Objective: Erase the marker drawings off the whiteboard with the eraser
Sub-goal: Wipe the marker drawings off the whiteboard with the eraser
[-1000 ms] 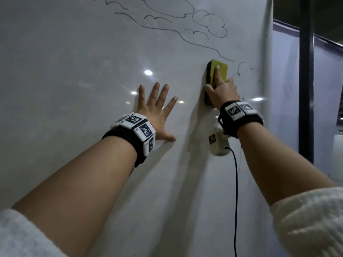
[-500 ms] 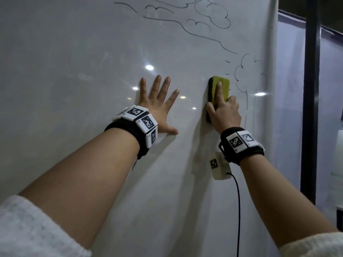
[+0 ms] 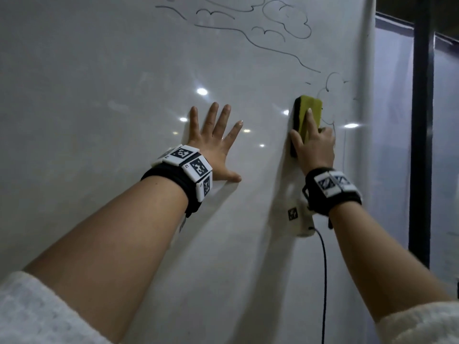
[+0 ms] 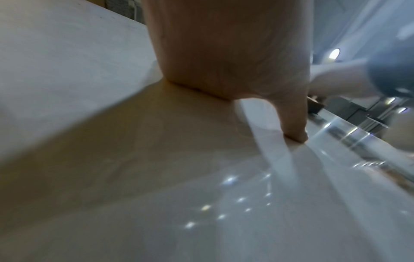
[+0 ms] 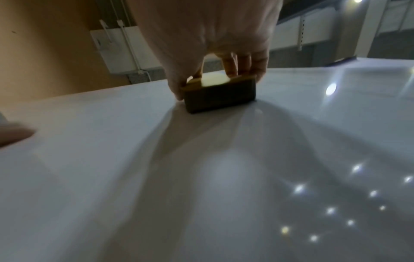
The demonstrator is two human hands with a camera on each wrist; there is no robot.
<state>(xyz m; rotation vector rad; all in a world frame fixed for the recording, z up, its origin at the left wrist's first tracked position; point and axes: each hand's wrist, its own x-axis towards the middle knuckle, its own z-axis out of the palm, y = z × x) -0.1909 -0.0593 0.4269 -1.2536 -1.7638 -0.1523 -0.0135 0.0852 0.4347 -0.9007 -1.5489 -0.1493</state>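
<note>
Right hand (image 3: pixel 313 147) grips the eraser (image 3: pixel 308 115) against the whiteboard (image 3: pixel 124 70)
Left hand (image 3: pixel 213 147) beside it, fingers spread flat; marker drawings (image 3: pixel 285 23) above both hands

eraser (image 3: pixel 307 120) moved right, tree outline (image 3: pixel 331 83) partly erased

The whiteboard (image 3: pixel 124 70) looked super glossy and smooth, mirroring ceiling lights. The eraser (image 3: pixel 309 108) had a matte, spongy yellow back; the sleeve (image 3: pixel 37 316) was nubby white knit.
</note>
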